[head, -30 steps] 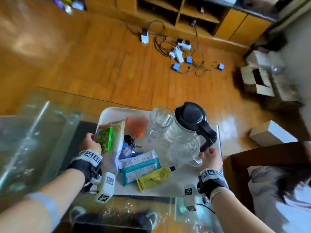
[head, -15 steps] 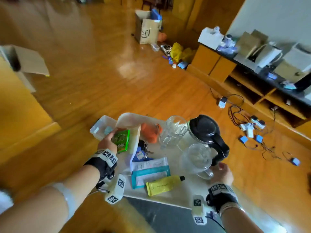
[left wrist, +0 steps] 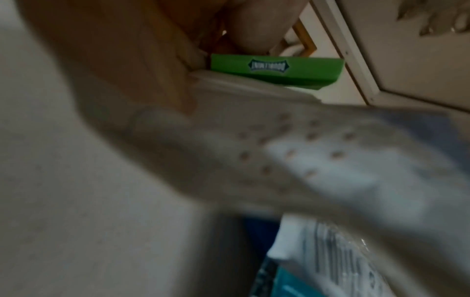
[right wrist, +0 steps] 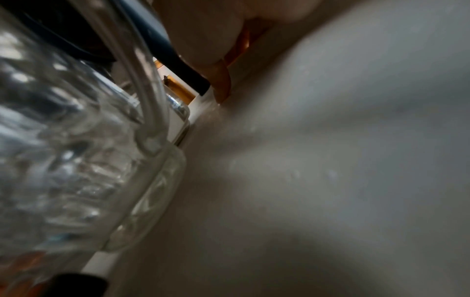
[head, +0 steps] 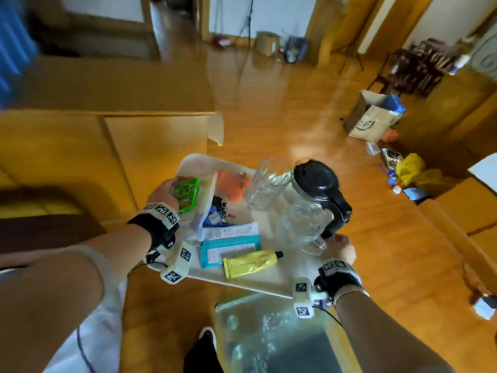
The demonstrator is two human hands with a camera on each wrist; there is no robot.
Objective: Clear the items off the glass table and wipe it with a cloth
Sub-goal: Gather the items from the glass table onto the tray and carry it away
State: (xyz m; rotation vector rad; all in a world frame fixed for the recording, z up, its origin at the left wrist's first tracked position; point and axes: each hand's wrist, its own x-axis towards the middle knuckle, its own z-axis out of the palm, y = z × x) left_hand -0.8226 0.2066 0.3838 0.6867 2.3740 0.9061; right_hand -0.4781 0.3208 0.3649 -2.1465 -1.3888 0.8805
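Tray (head: 271,281): two glass mugs (head: 269,181), one kettle (head: 320,184), one tube (head: 252,263).

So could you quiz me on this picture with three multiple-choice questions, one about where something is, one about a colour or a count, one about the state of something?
1. Where is the yellow squeeze tube with the black cap?
A. on the wooden floor
B. lying on the white tray
C. inside a glass mug

2. How many clear glass mugs stand on the tray?
A. two
B. four
C. none

3. What is the left hand doing?
A. hanging free
B. wiping with a cloth
C. gripping the tray's edge, the flat green box under its fingers

Answers: 1 B, the tube lies flat near the tray's near edge. 2 A, one mug and another beside the black-lidded glass jug. 3 C, the left wrist view shows fingers on the box at the rim.
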